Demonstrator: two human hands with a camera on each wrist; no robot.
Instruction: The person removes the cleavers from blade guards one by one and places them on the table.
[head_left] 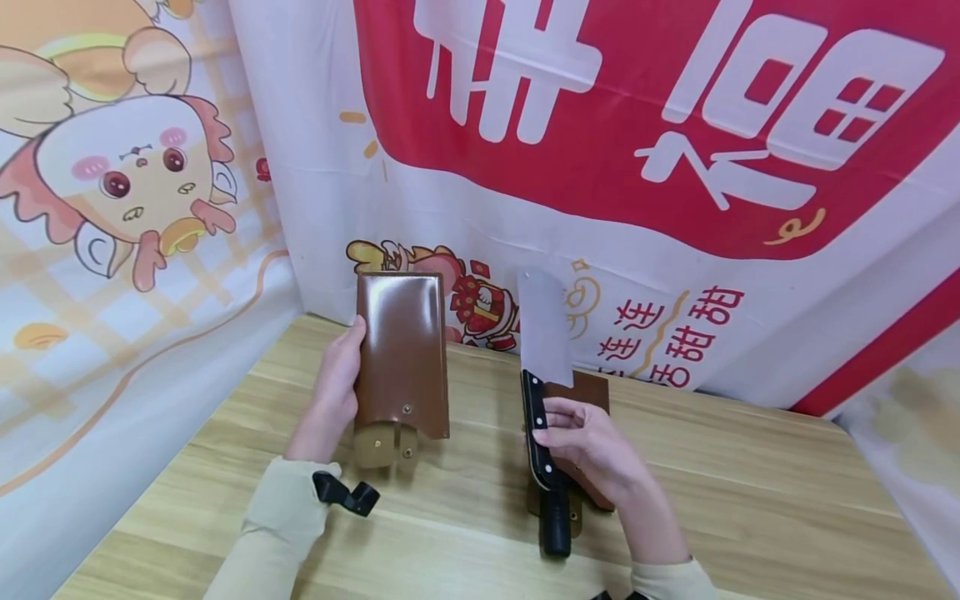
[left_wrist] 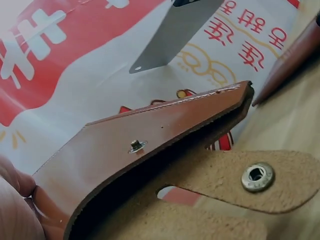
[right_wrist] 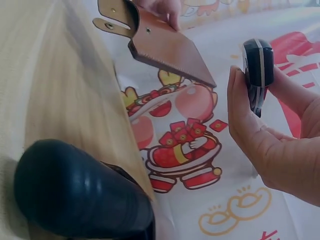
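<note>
My left hand [head_left: 333, 400] grips a brown leather knife sheath [head_left: 401, 350] by its left edge, raised over the table with its mouth towards me. In the left wrist view that mouth gapes and shows nothing inside; the strap [left_wrist: 295, 192] with its metal snap hangs unfastened. My right hand [head_left: 592, 442] pinches the black riveted handle [head_left: 534, 417] of a cleaver between thumb and fingers. Its broad bare blade [head_left: 543, 325] points up and away from me. Below the cleaver lies a second brown sheath [head_left: 592, 392], with a black handle [head_left: 555, 525] sticking out towards me.
The wood-grain table [head_left: 750, 500] ends at the back against a printed cloth [head_left: 480, 192] with red and white lettering. Another patterned cloth [head_left: 150, 333] hangs along the left side. A black wrist mount [head_left: 347, 493] sits on my left sleeve.
</note>
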